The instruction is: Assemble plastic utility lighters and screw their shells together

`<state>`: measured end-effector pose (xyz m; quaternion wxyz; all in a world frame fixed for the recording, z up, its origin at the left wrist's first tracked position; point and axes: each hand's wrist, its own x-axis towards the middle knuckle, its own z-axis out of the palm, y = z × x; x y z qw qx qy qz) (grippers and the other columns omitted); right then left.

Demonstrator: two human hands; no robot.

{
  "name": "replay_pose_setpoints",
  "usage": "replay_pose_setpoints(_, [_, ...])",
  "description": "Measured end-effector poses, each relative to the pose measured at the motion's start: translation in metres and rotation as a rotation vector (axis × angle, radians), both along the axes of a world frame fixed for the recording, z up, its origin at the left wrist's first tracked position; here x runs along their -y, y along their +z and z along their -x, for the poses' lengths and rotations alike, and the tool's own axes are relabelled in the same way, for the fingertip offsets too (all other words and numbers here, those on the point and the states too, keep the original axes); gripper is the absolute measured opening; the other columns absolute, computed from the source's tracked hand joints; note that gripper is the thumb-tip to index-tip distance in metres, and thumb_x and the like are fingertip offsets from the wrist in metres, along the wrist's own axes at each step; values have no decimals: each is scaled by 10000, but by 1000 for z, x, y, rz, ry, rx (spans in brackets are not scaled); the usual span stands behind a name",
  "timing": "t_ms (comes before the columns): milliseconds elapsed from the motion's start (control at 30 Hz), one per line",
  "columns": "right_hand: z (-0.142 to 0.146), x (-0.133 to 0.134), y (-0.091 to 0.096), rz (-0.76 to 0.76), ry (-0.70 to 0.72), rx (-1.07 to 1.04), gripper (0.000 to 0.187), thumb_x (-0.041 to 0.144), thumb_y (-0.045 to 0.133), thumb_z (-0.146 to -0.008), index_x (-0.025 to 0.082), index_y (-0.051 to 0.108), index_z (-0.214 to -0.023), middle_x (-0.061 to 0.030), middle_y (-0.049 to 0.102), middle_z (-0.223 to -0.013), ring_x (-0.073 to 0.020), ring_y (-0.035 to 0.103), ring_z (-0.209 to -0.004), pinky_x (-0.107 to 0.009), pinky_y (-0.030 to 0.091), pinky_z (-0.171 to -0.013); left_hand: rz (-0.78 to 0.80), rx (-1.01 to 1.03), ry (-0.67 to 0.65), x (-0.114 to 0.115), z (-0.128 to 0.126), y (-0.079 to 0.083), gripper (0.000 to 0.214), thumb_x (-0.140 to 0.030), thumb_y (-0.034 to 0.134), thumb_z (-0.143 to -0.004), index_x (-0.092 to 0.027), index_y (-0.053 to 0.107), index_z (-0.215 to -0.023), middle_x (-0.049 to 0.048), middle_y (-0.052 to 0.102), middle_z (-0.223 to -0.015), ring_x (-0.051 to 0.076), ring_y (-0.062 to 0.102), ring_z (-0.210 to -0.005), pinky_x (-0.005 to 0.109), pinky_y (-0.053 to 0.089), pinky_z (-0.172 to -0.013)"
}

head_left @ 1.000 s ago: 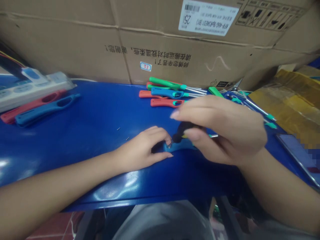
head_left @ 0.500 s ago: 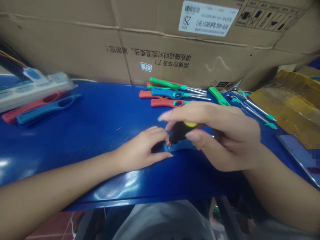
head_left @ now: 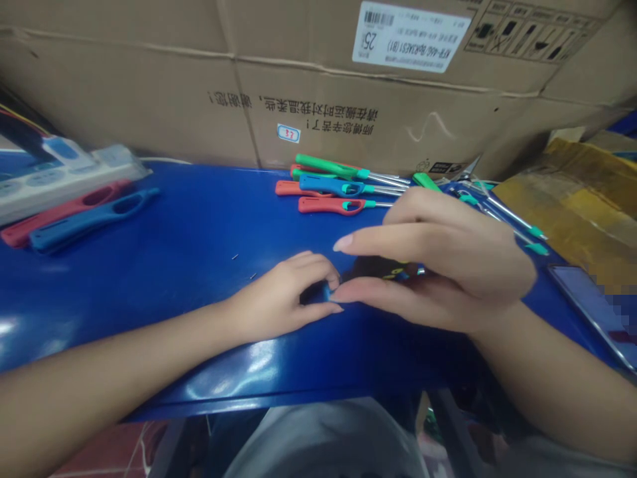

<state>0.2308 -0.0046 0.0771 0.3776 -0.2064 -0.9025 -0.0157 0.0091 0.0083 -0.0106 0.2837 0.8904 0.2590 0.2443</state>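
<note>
My left hand (head_left: 283, 299) rests on the blue table (head_left: 189, 252), fingers curled down on a blue plastic piece that is almost fully hidden under both hands. My right hand (head_left: 448, 265) is wrapped round a black-and-yellow screwdriver handle (head_left: 383, 267), whose tip points at the spot by my left fingertips. The right forefinger sticks out straight above the handle; the thumb lies flat along the table under it.
A pile of green, blue and red long lighters (head_left: 338, 189) lies behind my hands, more at the right (head_left: 497, 212). A red and a blue lighter shell (head_left: 84, 212) lie at the left beside a white power strip (head_left: 54, 176). Cardboard boxes (head_left: 298, 79) wall the back. A phone (head_left: 592, 305) lies right.
My right hand has turned and dropped lower, so the screwdriver handle is now mostly covered by the fingers. My left hand has stayed in place.
</note>
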Motion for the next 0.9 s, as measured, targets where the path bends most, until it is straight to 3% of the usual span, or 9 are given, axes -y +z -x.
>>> replay_pose_setpoints(67, [0, 0, -2, -12, -11, 15, 243, 344, 606, -1018, 196, 671, -1199, -24, 745, -1063, -146, 702, -1044, -308, 576, -1018, -7, -4, 1, 0, 0, 0, 155, -309, 705, -943, -202, 624, -1021, 27, 699, -1084, 204, 648, -1033, 321, 507, -916])
replay_pose_setpoints(167, [2, 0, -6, 137, 48, -10, 348, 196, 431, -1067, 128, 547, -1387, -77, 692, -1297, -166, 641, -1227, -362, 541, -1083, -19, 5, -2, 0, 1, -1, 189, -322, 721, -934, -193, 626, -1035, 32, 697, -1075, 199, 649, -1013, 314, 508, -905])
replay_pose_setpoints(233, [2, -2, -7, 169, 69, -50, 322, 195, 483, -1048, 148, 573, -1353, -48, 728, -1219, -147, 700, -1088, -333, 569, -1040, -23, 8, -3, 0, 1, -1, 192, -319, 729, -928, -193, 627, -1030, 35, 698, -1077, 208, 642, -1043, 317, 506, -919])
replay_pose_setpoints(333, [-1, -3, -6, 26, 12, -21, 223, 328, 666, -983, 202, 669, -1167, 15, 762, -961, -119, 723, -834, -272, 593, -960, 4, 3, -2, 0, 0, 0, 179, -303, 734, -923, -194, 625, -1013, 32, 700, -1090, 214, 630, -1092, 323, 501, -950])
replay_pose_setpoints(433, [-2, -2, -5, 14, -57, 78, 335, 437, 540, -1040, 239, 614, -1301, 8, 748, -1023, -155, 727, -974, -309, 587, -982, 13, 1, -3, 0, 0, 1, 186, -316, 733, -924, -188, 628, -1010, 30, 694, -1069, 204, 633, -1060, 320, 505, -936])
replay_pose_setpoints(533, [0, 0, -7, 120, -29, 48, 406, 304, 339, -1095, 213, 478, -1466, -33, 705, -1224, -178, 681, -1157, -366, 573, -1036, -10, 2, -9, -1, 0, 0, 195, -338, 717, -938, -184, 632, -1022, 35, 692, -1057, 205, 634, -1051, 325, 505, -935])
replay_pose_setpoints(733, [-1, -3, -9, -51, -59, 46, 285, 407, 650, -982, 233, 658, -1209, -6, 761, -997, -187, 744, -948, -312, 638, -862, -17, -3, 0, 0, 1, -1, 187, -335, 712, -940, -194, 632, -1034, 48, 697, -1116, 222, 640, -1078, 342, 515, -934])
replay_pose_setpoints(833, [-4, -3, -6, 17, -39, 78, 335, 349, 474, -1061, 217, 593, -1345, -52, 713, -1246, -207, 694, -1161, -357, 621, -948, -21, -2, -2, 0, 1, -1, 189, -348, 709, -942, -198, 641, -1036, 48, 700, -1121, 224, 644, -1084, 345, 516, -940])
replay_pose_setpoints(900, [-4, -2, -4, 98, -3, 41, 354, 271, 398, -1073, 219, 565, -1380, -41, 701, -1267, -193, 683, -1175, -395, 593, -1013, -21, -2, 3, 0, 1, -1, 191, -353, 715, -936, -198, 645, -1025, 48, 704, -1105, 230, 647, -1080, 348, 520, -932])
